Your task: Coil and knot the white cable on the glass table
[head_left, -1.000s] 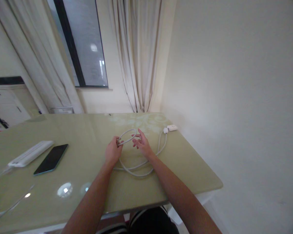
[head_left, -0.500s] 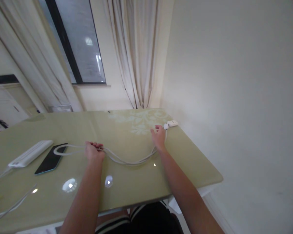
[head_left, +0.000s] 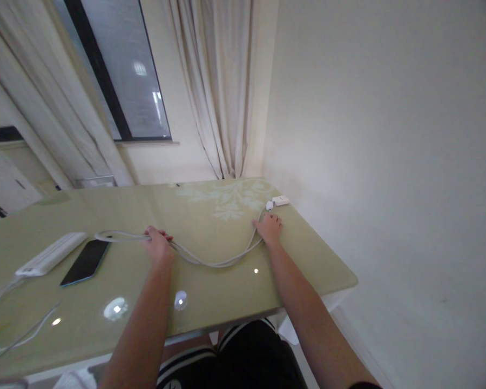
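Head view: since one second ago, the two hands have drawn apart, and the small ring of cable once raised between them is now stretched lengthwise along the bench (head_left: pixel 210 308). Compared with half a second ago, the right hand (head_left: pixel 270 229) has come from beside the plug's cable to just on the near side of the plug. The left hand (head_left: pixel 159 244) is close to its last place, while the loop's end has narrowed and sits nearer the far end of the phone (head_left: pixel 87 262).

White cable (head_left: pixel 218 265) runs doubled between the hands, sagging toward the near edge. The left fingers are wrapped around it, with the folded loop sticking out toward the left edge. The right fingers are spread, palm down, over one strand; whether they press it cannot be told. The cable's white plug (head_left: pixel 269 206) meets a white socket block (head_left: pixel 281 200) by the right edge, near the far right corner.

Toward the left edge, a long white bar (head_left: pixel 51 254) lies beside the phone, its cord trailing off. A thin white wire (head_left: pixel 24 339) curves near the near left corner.
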Demonstrator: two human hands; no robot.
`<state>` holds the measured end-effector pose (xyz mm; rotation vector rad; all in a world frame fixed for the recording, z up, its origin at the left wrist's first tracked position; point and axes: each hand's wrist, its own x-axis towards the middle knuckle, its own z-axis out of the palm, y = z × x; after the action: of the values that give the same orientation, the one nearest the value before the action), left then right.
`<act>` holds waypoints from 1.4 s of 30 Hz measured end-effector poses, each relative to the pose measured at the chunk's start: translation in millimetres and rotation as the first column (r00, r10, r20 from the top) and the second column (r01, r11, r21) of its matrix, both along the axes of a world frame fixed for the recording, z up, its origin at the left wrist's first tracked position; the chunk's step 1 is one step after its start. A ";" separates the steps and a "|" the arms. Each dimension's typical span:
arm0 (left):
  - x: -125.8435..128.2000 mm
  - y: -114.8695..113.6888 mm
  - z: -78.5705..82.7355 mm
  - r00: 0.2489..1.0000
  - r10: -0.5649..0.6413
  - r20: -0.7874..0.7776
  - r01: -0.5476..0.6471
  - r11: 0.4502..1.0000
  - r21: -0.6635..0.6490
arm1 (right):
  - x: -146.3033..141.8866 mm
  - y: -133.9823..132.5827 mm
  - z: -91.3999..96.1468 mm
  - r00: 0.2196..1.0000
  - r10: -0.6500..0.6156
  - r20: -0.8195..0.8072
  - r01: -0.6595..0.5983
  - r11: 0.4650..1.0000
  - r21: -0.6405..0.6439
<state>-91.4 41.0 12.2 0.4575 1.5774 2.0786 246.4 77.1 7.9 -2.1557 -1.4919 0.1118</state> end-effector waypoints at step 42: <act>8.5 -30.0 1.7 0.327 -0.574 -0.751 -0.346 0.667 -0.660 | -49.2 1.4 7.9 0.085 0.280 -0.956 -0.224 0.940 0.255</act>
<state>-82.9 10.9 14.0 1.6173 2.6948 0.6185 197.1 78.5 15.7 -1.0813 -0.8826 1.3729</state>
